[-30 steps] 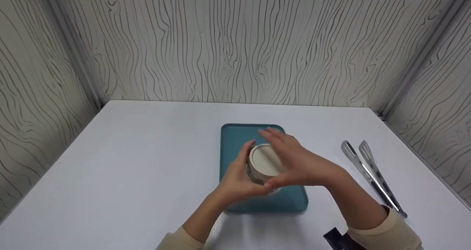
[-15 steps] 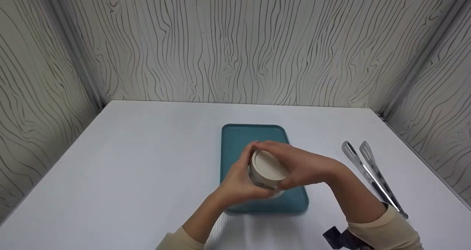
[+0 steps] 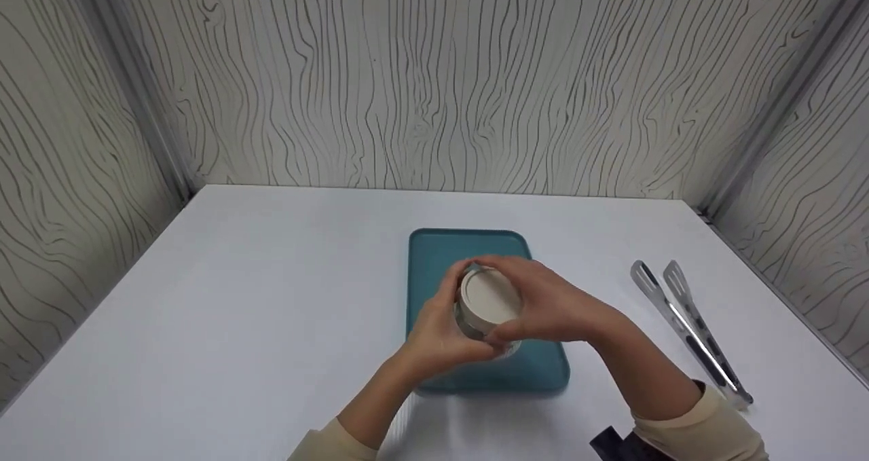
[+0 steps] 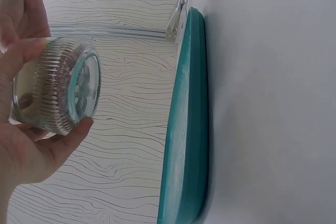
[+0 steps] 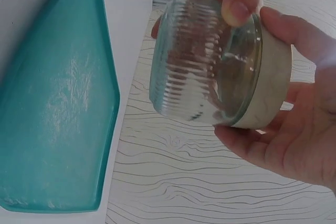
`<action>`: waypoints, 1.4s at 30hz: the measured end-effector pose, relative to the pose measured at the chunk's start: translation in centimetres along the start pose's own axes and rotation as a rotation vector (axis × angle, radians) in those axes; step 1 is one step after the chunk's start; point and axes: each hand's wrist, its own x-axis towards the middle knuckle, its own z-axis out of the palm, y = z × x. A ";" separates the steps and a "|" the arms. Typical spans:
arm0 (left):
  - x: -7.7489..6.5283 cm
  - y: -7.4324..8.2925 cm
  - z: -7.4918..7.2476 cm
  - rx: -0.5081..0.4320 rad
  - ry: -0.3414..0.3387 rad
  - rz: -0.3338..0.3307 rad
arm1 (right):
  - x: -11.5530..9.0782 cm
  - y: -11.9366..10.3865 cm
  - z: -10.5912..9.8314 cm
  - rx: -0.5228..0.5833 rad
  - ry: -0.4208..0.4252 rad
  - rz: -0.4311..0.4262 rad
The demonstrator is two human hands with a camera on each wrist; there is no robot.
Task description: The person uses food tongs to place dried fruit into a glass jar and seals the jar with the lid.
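Observation:
A ribbed clear glass jar (image 5: 191, 64) with a cream lid (image 3: 490, 294) is held up over a teal tray (image 3: 441, 244). My left hand (image 3: 438, 332) grips the jar's glass body, thumb on the near side and fingers around the far side. My right hand (image 3: 553, 301) grips the lid by its rim, as the right wrist view shows with the thumb and fingers on opposite sides of the lid (image 5: 270, 77). In the left wrist view the base of the jar (image 4: 84, 85) faces the tray and hangs well clear of it. No contents are visible through the glass.
Metal tongs (image 3: 692, 332) with slotted ends and dark grips lie on the white table (image 3: 237, 298) to the right of the tray. Wood-grain patterned panels (image 3: 421, 81) stand behind the table and on both sides.
My right hand has come from spread fingers above the lid to a grip around its rim. Over the last half second the right hand and lid shift slightly left, and the lid's tilt changes.

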 end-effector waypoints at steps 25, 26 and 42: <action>-0.4 -0.7 0.3 0.076 0.038 0.010 | -0.4 0.1 2.2 0.022 0.215 0.127; -0.4 -0.8 0.3 0.081 0.039 0.010 | -0.4 0.2 2.3 0.025 0.220 0.134; -0.2 -0.5 -0.1 0.094 0.061 -0.025 | 0.1 0.4 2.8 0.101 0.244 0.182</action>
